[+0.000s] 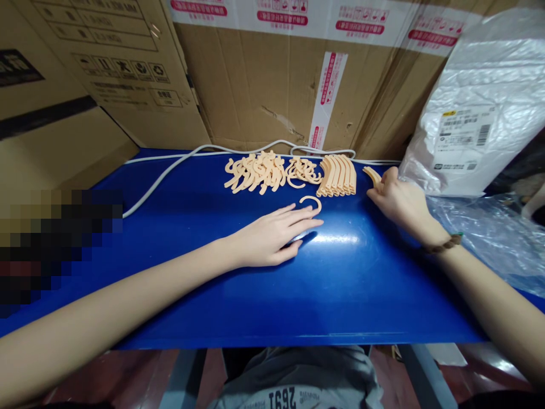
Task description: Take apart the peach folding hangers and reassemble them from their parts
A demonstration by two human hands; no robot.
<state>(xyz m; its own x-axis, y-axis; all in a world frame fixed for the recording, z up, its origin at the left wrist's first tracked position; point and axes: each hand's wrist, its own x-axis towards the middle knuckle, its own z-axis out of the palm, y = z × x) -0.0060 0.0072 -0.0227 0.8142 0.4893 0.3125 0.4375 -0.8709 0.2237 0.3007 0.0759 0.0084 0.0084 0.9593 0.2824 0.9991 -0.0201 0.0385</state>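
Note:
My left hand (276, 233) lies over the middle of the blue table, fingers stretched out, touching a beige C-shaped plastic hook (315, 201). At the right, my right hand (400, 199) is closed on a curved beige plastic strip (373, 175), whose far end sticks out past the fingers. Between and behind the hands is a row of similar curved strips (338, 175), set side by side. A small heap of C-shaped hooks (303, 169) sits left of that row. Farther left is a larger pile of S-shaped beige pieces (258, 170).
A white cable (170, 171) runs along the back of the blue table (332, 301). Cardboard boxes (264, 85) stand behind and at the left. A white labelled bag (468, 125) and clear plastic film (481, 233) are at the right. The table's front edge is near my body.

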